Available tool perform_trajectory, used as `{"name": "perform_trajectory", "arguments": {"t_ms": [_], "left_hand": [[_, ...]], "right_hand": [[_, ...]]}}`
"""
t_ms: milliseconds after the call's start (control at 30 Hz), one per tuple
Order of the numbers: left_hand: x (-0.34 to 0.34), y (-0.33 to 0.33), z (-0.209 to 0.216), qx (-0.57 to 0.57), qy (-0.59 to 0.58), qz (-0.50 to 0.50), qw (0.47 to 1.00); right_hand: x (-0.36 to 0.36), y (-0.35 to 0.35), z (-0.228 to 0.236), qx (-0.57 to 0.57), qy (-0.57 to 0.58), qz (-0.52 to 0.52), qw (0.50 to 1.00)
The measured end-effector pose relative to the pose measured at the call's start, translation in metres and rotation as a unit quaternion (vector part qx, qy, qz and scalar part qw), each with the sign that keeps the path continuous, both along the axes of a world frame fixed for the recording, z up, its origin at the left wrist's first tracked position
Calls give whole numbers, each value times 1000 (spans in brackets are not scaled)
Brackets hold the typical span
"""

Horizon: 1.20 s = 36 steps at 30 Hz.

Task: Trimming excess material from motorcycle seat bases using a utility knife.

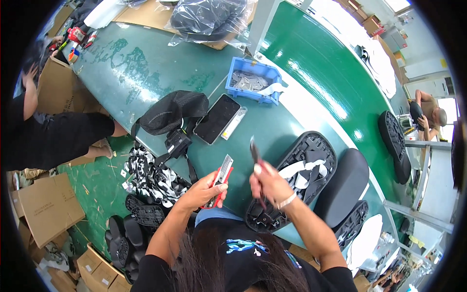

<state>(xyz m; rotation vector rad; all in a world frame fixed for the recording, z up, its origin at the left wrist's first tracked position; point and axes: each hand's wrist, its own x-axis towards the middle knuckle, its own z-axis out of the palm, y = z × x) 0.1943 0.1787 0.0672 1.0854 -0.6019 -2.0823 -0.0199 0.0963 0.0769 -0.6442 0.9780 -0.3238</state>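
My left hand (208, 191) is closed around a red utility knife (224, 173) whose silver blade end points up and away from me. In my right hand (272, 185) is a slim dark hand tool (255, 152) with reddish handles, its narrow tip pointing away; its exact kind is unclear. Beneath and beside the right hand lies a long black ribbed plastic shell (318, 143), open side up, with a white strap (304, 170) looped inside it. My right forearm crosses over part of the shell. A smooth black padded piece (343, 187) lies to its right.
A blue bin (255, 95) of small grey parts stands further back, near a phone (216, 119) and black mesh cap (170, 112). Black-and-white straps (153, 175) hang at the table's left edge. Another person (53, 131) stands at left; cardboard boxes (51, 204) sit below.
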Motion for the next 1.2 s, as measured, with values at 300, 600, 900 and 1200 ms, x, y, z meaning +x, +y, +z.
{"name": "perform_trajectory", "arguments": {"t_ms": [300, 600, 900, 1200], "left_hand": [[-42, -1, -13, 26, 4, 46, 999], [-108, -46, -16, -214, -98, 99, 967], [-165, -88, -78, -58, -193, -7, 979], [-119, 28, -25, -274, -578, 170, 750]], "right_hand": [[33, -98, -85, -287, 288, 84, 910], [-18, 34, 10, -283, 213, -24, 935], [-169, 156, -19, -184, 328, -438, 817], [-149, 202, -34, -303, 451, -169, 822]]}}
